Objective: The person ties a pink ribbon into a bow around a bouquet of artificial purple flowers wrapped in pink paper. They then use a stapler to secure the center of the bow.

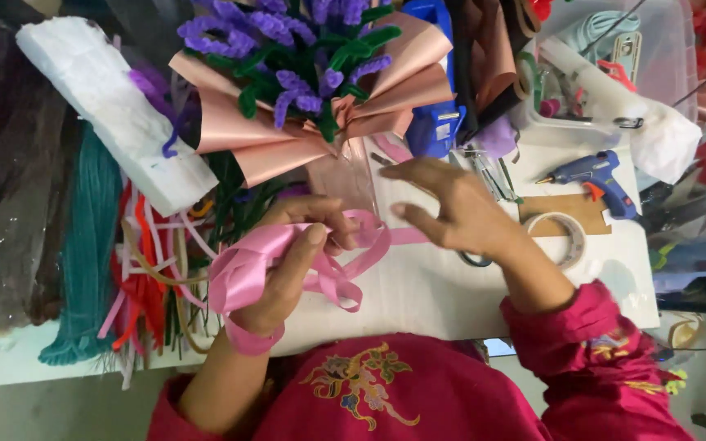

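Left hand (288,269) has the pink ribbon (243,273) looped around it, fingers curled and thumb pinching the loops together near the worktop's (418,290) near edge, left of centre. A free tail (398,237) runs from that pinch to the right, long axis roughly parallel to the near edge, passing under the right hand (455,208). Right hand hovers just above the tail, fingers spread and empty, fingertips pointing left toward the pinch (so it's the nearer hand to the loose end; whether it touches the tail I can't tell). Bouquet (312,73) of purple stems in pink wrap sits at the far edge, well apart from both hands. Glue gun (594,175) and tape roll (565,237) lie toward the right edge, beyond the right wrist.
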